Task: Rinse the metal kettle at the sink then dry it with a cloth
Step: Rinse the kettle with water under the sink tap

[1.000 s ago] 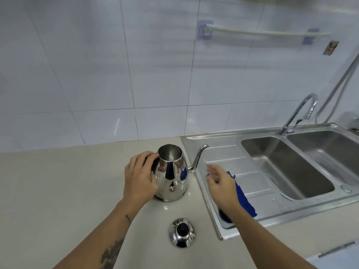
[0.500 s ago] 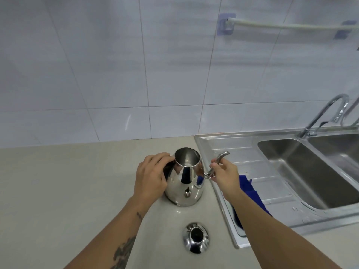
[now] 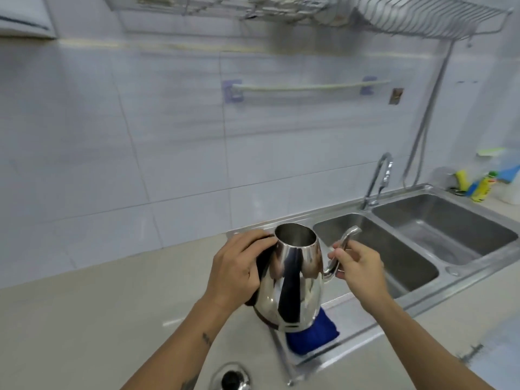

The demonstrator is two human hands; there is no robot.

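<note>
Shiny steel kettle is up off the counter, lidless. Left hand clamped on its handle, right hand pinching the spout.

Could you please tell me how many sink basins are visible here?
2. The near basin sits just right of the kettle; the far basin lies beyond it, right of the tap.

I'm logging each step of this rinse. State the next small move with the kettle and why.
Probably carry the kettle right, toward the faucet over the nearer sink basin. The left hand grips its handle side, the right hand's fingers pinch the spout, and it appears lifted off the counter. The lid is already off, and the blue cloth waits on the drainboard.
</note>
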